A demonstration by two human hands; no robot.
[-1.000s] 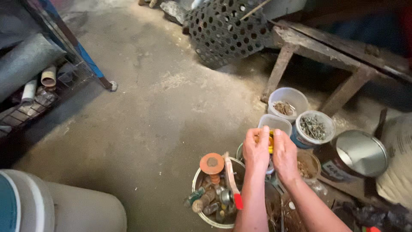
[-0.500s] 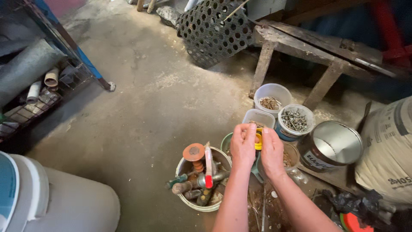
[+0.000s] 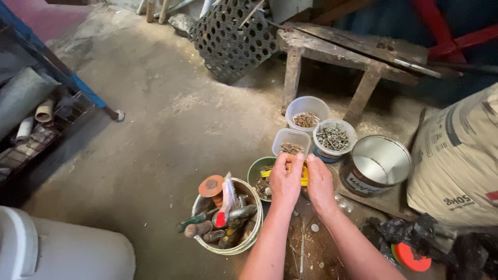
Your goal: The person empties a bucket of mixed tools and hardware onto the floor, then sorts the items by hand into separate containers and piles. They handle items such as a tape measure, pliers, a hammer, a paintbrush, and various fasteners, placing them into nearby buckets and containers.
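Left hand [image 3: 285, 182] and right hand [image 3: 319, 184]: together over a small yellow object [image 3: 303, 176], fingers [image 3: 296, 161] pinching it. Beneath: green bowl [image 3: 258, 168]. Beside: white bucket of tools [image 3: 228, 218]; three white tubs of screws [image 3: 307, 111]; empty metal can [image 3: 376, 163]; printed sack [image 3: 459, 155]. Concrete floor [image 3: 155, 129].

Two hands [image 3: 303, 181], one yellow object [image 3: 304, 176] between them, three plastic tubs [image 3: 308, 108] of screws, one bucket [image 3: 228, 246] of tools, one open tin [image 3: 377, 166], one sack [image 3: 459, 161].
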